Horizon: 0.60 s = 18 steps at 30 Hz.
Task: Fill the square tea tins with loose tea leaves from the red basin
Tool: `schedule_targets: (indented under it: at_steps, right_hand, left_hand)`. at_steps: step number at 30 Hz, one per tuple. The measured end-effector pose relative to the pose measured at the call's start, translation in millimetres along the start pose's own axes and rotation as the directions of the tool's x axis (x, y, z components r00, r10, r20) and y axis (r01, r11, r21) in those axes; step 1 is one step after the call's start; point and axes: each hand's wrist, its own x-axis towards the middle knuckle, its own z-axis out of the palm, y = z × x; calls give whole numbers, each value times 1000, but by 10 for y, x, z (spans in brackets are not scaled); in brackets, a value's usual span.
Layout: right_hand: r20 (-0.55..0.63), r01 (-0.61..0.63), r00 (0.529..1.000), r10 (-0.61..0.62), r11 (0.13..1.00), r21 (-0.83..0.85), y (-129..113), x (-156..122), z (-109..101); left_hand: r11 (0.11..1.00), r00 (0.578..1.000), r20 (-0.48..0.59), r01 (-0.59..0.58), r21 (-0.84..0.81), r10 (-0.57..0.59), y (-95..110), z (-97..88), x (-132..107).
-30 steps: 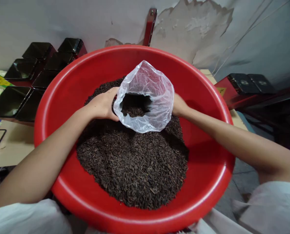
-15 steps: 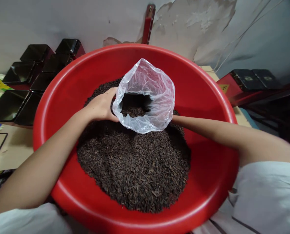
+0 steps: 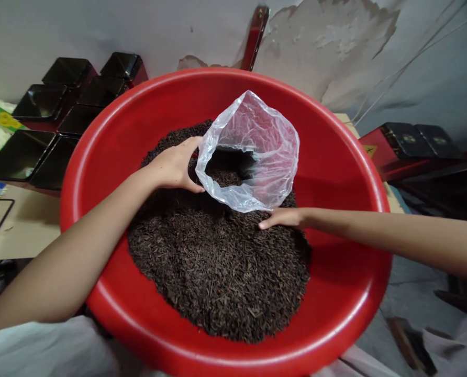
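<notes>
A clear plastic bag [image 3: 270,173] stands with its mouth spread wide, dark dried leaves that look like loose tea showing inside it. Around its left side, my left hand [image 3: 178,165] is wrapped, thumb toward me; what lies under the bag's lower part is hidden. My right hand [image 3: 284,217] is low at the bag's right front, thumb stretched out over the leaf heap [image 3: 225,277], the other fingers partly hidden by the bag. The heap fills the middle of a big red plastic basin [image 3: 347,251].
Several dark, open square tins [image 3: 23,154] with red sides stand left of the basin on a pale table [image 3: 33,220]. Two closed red and black tins [image 3: 402,139] are at the right. A peeling wall [image 3: 327,47] rises behind, with a dark red bar [image 3: 256,36] against it.
My right hand has come from behind the bag's right side to its front, lower over the leaves. My left hand still holds the bag. The view has shifted slightly.
</notes>
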Motion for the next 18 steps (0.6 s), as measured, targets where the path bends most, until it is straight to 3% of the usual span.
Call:
schedule_targets:
  at_steps: [4, 8, 13, 18]
  right_hand:
    - [213, -148, 973, 86, 945, 293, -91, -35, 270]
    - [264, -73, 965, 0, 962, 265, -255, -167, 434]
    - [154, 154, 974, -164, 985, 78, -433, -316, 620]
    - [-48, 226, 973, -224, 973, 47, -492, -241, 843]
  left_hand:
    - [1000, 1000, 6, 5, 13, -5, 2, 12, -7]
    - [1000, 1000, 12, 21, 18, -22, 12, 8, -11]
    - [1000, 1000, 4, -1, 14, 1, -16, 21, -8]
    - [1000, 1000, 12, 5, -7, -5, -9, 14, -18]
